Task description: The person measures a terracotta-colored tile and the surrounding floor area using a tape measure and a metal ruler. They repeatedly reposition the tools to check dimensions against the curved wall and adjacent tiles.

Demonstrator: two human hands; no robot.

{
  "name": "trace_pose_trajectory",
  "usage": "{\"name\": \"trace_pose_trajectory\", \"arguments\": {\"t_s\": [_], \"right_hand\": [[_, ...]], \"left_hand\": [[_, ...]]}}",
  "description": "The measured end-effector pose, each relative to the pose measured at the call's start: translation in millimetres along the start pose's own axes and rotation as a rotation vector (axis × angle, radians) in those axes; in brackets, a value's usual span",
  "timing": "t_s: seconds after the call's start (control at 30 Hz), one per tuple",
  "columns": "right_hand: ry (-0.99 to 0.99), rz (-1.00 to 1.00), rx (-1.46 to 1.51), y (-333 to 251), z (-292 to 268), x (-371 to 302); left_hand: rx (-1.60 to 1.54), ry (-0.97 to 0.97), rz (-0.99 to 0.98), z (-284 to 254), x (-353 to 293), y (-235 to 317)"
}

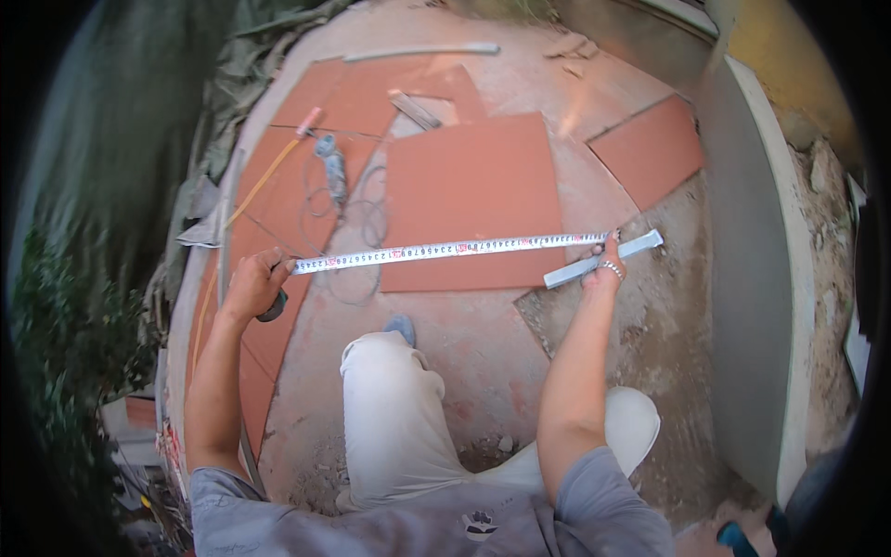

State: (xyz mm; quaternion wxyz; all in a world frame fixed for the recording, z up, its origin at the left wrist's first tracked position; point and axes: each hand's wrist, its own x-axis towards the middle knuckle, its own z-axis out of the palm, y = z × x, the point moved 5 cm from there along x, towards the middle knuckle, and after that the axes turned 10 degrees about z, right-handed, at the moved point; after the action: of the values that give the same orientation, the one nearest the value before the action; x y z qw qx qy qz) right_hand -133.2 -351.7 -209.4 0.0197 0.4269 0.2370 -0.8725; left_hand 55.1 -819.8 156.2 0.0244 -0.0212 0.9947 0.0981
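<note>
A tape measure is stretched nearly level across my front, its white blade marked in black and red. My left hand is closed around its dark case and the blade's left end. At the other end, my right hand pinches the blade and also grips a short grey metal bar, held at a slant. Below the blade lies a large red square tile on the dusty ground; the blade passes over its near part.
A grey-blue power tool with a looped cord rests left of the tile. More red tiles lie around, with a metal strip at the back. An orange cable runs along the left. A low grey wall stands right.
</note>
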Motion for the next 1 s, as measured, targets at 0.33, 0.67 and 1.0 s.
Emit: {"name": "trace_pose_trajectory", "arguments": {"t_s": [0.33,0.67,1.0], "right_hand": [[0.378,-0.482,-0.163,-80.4,-54.6,-25.3],[0.430,-0.633,-0.376,-5.6,-16.6,-48.6],[0.280,-0.453,-0.668,86.1,24.3,-10.4]], "left_hand": [[-0.454,-0.324,0.180,251.8,157.8,-109.9],[-0.583,-0.433,0.308,333.2,220.2,-197.5],[-0.322,-0.189,0.256,332.9,161.0,-317.4]]}}
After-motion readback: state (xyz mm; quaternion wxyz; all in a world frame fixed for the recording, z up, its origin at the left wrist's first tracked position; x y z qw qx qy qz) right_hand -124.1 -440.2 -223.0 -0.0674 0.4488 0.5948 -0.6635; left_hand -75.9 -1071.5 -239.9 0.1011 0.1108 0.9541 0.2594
